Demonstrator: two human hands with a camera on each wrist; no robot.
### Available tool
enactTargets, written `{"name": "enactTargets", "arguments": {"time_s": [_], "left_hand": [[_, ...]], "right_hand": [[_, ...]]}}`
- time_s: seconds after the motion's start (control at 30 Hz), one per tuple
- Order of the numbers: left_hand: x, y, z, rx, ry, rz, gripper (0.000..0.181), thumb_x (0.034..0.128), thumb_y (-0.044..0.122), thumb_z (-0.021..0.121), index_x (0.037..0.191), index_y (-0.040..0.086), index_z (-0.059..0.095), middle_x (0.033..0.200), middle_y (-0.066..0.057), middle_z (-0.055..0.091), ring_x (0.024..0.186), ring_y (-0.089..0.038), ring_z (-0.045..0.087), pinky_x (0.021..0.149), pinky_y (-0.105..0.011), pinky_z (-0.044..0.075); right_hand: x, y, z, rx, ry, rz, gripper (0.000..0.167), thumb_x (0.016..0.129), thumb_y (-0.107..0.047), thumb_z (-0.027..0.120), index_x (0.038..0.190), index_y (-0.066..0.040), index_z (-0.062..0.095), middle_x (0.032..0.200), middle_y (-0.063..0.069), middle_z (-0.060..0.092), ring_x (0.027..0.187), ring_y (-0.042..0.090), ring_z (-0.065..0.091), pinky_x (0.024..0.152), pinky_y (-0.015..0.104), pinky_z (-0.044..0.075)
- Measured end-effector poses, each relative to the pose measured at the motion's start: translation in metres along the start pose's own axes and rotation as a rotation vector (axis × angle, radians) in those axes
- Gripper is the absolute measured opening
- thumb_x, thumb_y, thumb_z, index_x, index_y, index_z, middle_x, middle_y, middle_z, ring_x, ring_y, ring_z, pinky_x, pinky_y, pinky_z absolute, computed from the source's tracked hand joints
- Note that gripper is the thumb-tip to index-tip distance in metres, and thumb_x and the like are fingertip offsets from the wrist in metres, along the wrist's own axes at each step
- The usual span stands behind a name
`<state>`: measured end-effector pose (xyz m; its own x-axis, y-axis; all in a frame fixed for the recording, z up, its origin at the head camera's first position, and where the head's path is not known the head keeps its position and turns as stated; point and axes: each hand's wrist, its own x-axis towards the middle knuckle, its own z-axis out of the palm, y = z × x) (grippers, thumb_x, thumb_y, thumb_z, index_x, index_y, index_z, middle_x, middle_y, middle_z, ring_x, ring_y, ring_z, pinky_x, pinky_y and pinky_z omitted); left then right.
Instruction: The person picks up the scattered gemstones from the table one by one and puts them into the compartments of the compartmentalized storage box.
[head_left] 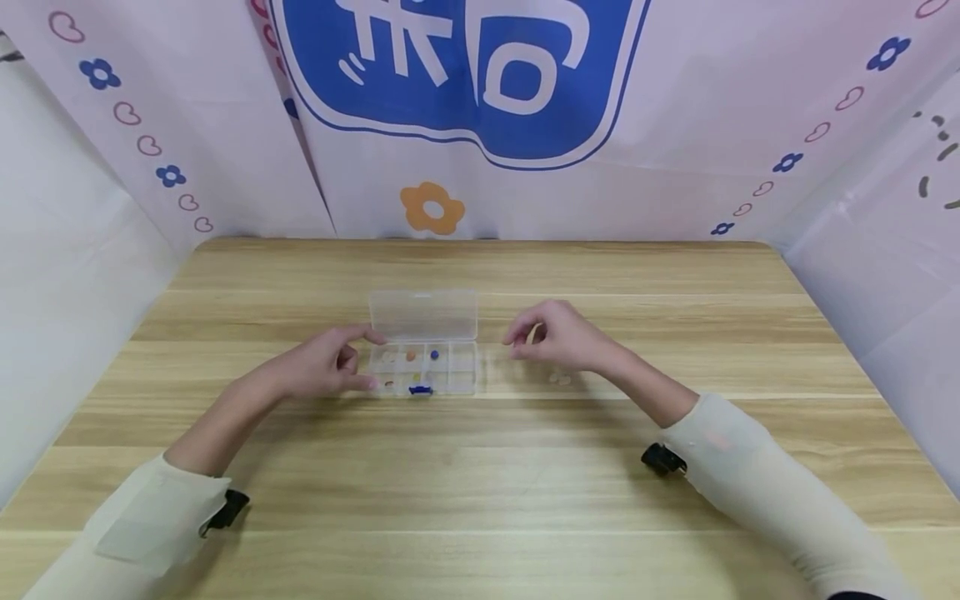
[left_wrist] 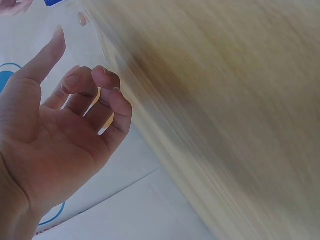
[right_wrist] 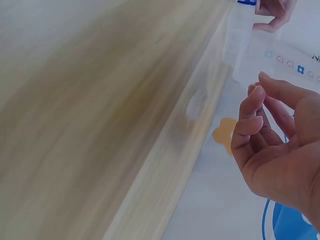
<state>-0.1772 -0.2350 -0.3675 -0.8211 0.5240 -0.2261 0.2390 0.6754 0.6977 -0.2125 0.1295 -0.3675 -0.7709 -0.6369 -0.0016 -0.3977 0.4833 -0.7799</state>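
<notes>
A clear plastic compartment box [head_left: 462,382] stands on the table with its lid [head_left: 423,315] raised at the back. Inside are an orange bit [head_left: 410,355], a round blue bit [head_left: 435,355], a yellow bit [head_left: 416,377] and a small reddish bit [head_left: 388,383]. A dark blue piece [head_left: 421,390] lies at its front. My left hand [head_left: 324,363] touches the box's left end with extended index finger and thumb. To the right of the box, my right hand [head_left: 562,337] hovers with thumb and index tips close together. Anything between them is too small to make out.
Small whitish translucent pieces [head_left: 559,379] lie on the wooden table [head_left: 450,483] beneath the right wrist. A printed white cloth [head_left: 660,183] hangs behind the table's back edge. Dark clip-like devices [head_left: 663,459] sit at both sleeves.
</notes>
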Motion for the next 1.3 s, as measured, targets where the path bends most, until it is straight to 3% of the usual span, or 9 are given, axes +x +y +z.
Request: {"name": "enactTargets", "arguments": {"time_s": [0.33, 0.57, 1.3], "left_hand": [[0.0, 0.0, 0.0, 0.001, -0.001, -0.005, 0.061, 0.0936, 0.014, 0.079, 0.143, -0.007, 0.049, 0.062, 0.002, 0.044, 0.055, -0.008, 0.038, 0.054, -0.025, 0.038], [0.0, 0.0, 0.0, 0.001, -0.002, 0.0, 0.059, 0.0938, 0.012, 0.078, 0.142, -0.008, 0.05, 0.062, 0.002, 0.045, 0.055, -0.008, 0.039, 0.054, -0.024, 0.038], [0.0, 0.0, 0.0, -0.002, 0.001, 0.01, 0.06, 0.0934, 0.012, 0.078, 0.142, -0.009, 0.049, 0.06, 0.002, 0.044, 0.053, -0.008, 0.038, 0.052, -0.024, 0.038]], "right_hand": [[-0.014, 0.019, -0.012, -0.029, -0.035, 0.023, 0.008, 0.09, 0.004, 0.073, 0.096, 0.003, 0.078, 0.084, 0.003, 0.072, 0.08, 0.016, 0.063, 0.077, 0.031, 0.056], [-0.02, 0.028, -0.015, -0.074, -0.075, 0.039, 0.006, 0.086, 0.004, 0.08, 0.089, 0.0, 0.079, 0.084, 0.002, 0.074, 0.077, 0.013, 0.062, 0.076, 0.029, 0.056], [-0.028, 0.031, -0.019, -0.073, -0.164, 0.076, 0.007, 0.086, 0.002, 0.082, 0.085, -0.003, 0.078, 0.089, 0.004, 0.075, 0.081, 0.014, 0.064, 0.079, 0.031, 0.056]]}}
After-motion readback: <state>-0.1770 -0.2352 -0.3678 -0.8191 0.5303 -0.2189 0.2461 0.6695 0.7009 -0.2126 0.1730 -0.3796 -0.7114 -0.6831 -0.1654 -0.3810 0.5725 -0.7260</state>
